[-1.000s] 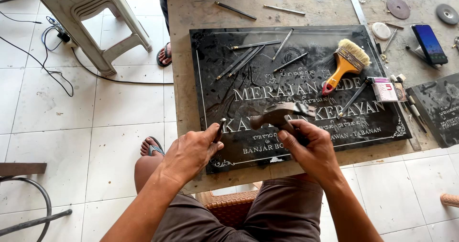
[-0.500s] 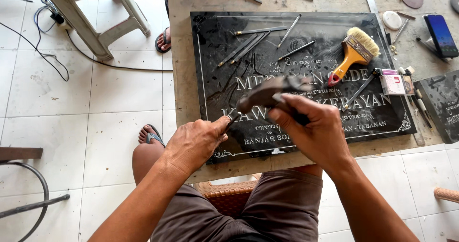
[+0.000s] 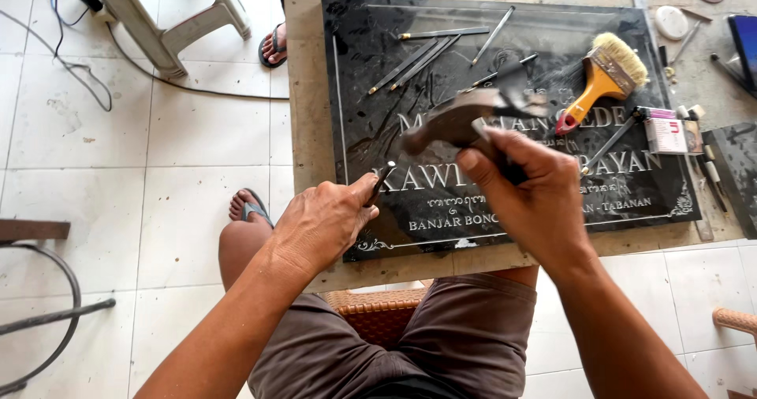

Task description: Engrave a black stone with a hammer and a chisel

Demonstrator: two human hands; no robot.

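Gripping hammer (image 3: 457, 123) above slab (image 3: 378, 68) edge

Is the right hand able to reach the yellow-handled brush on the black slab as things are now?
Probably not freely: the right hand is closed on a hammer. The brush lies beyond it on the slab, nothing between, but the hammer fills the grip.

Both hands (image 3: 327, 221) (image 3: 536, 198) clenched, forearms extended

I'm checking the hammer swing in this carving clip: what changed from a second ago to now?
The right hand has lifted the hammer up off the dark stone slab, its head now raised and blurred. The left hand still pinches the thin chisel against the lettering. The brush and spare chisels lie unmoved.
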